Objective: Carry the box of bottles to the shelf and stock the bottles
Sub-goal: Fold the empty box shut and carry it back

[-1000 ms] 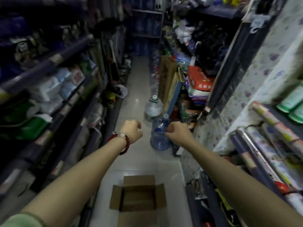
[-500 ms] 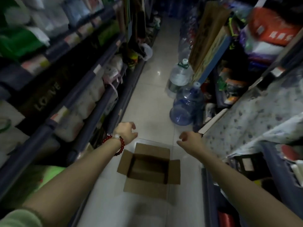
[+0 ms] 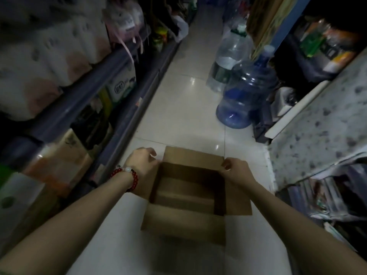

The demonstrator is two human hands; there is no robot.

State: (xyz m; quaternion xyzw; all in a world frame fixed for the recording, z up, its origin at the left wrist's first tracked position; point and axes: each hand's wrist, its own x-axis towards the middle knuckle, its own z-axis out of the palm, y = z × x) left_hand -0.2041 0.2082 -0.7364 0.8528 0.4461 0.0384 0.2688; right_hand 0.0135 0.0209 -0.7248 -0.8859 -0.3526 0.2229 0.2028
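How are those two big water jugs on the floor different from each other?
The blue jug is deep blue; the clear jug is pale and see-through. The blue jug stands nearer the cardboard box; the clear jug sits farther down the aisle, behind it. The clear jug's cap looks white and green, the blue jug's bluish. Both are big and stand on the floor by the right-hand shelves.

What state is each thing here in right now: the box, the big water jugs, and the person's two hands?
Cardboard box: on the floor, flaps open, no bottles visible inside.
Blue water jug: upright on the floor, capped, apparently empty.
Clear water jug: upright behind the blue one, capped.
Left hand: at the box's left edge, fingers curled; grip unclear.
Right hand: pinches the box's far right corner.
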